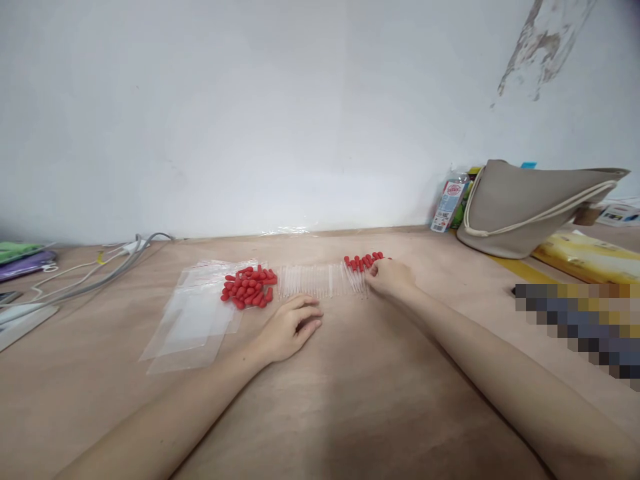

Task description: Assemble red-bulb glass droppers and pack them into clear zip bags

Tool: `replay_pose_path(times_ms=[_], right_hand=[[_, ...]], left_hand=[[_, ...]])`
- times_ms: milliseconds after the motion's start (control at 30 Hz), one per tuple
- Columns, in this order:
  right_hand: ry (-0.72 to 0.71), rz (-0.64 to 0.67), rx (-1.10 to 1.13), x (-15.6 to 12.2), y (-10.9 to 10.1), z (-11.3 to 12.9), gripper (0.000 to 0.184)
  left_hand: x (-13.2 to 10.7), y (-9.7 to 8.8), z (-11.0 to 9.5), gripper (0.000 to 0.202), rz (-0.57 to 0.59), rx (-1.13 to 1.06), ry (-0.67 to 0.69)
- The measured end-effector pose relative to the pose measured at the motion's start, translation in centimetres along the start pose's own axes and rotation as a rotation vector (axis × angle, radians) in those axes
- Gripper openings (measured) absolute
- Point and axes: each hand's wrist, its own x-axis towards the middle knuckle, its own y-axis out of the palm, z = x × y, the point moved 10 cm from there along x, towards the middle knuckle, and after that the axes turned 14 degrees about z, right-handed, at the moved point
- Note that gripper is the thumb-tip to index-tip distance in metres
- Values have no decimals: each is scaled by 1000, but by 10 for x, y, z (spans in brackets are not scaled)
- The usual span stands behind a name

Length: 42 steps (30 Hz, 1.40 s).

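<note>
My left hand [295, 327] rests on the table with its fingers loosely curved and apart, holding nothing. Just beyond its fingertips lies a row of thin clear tubes [310, 280], side by side. To the left of them is a heap of red rubber bulbs [249, 287], partly on clear plastic bags [185, 327]. At the right end of the row, several droppers [356, 267] have red bulbs on their far ends. My right hand [390, 277] is at the rightmost of these, thumb and fingers closed on a dropper, which the hand mostly hides.
At the back right stands a grey bag [525, 207] beside a carton [447, 205]. A yellow packet [590, 257] lies in front of it. Grey and white cables [115, 270] run along the left side. A white wall [300, 120] rises behind the table.
</note>
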Motion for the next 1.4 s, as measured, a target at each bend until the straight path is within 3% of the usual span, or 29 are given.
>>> replay_pose_path(times_ms=[200, 500, 600, 700, 767, 833, 933, 1033, 1100, 1233, 1400], right_hand=[[15, 77, -63, -2, 5, 5, 26], [-9, 79, -61, 3, 15, 9, 34], [-5, 89, -62, -1, 10, 8, 36], [-11, 49, -37, -11, -2, 7, 35], [-107, -31, 2, -23, -10, 14, 30], [-306, -113, 51, -39, -12, 28, 25], [-640, -232, 88, -73, -6, 47, 20], [-878, -346, 54, -107, 2, 57, 17], [-941, -361, 47, -117, 7, 60, 16], [-901, -346, 133, -112, 9, 57, 17], [-887, -324, 135, -103, 16, 55, 32]], left_hand=[[1, 1, 0, 21, 10, -20, 1], [1, -1, -2, 21, -29, 26, -19], [1, -15, 2, 17, -100, 129, -97], [2, -44, 20, 14, -180, 262, -248], [4, -66, 42, 13, -192, 353, -386], [10, -80, 72, 17, -105, 416, -523], [17, -79, 121, 31, 192, 430, -704], [21, -75, 148, 45, 332, 387, -738], [23, -73, 154, 48, 370, 374, -734], [25, -68, 152, 46, 378, 392, -700], [22, -76, 143, 41, 236, 416, -635]])
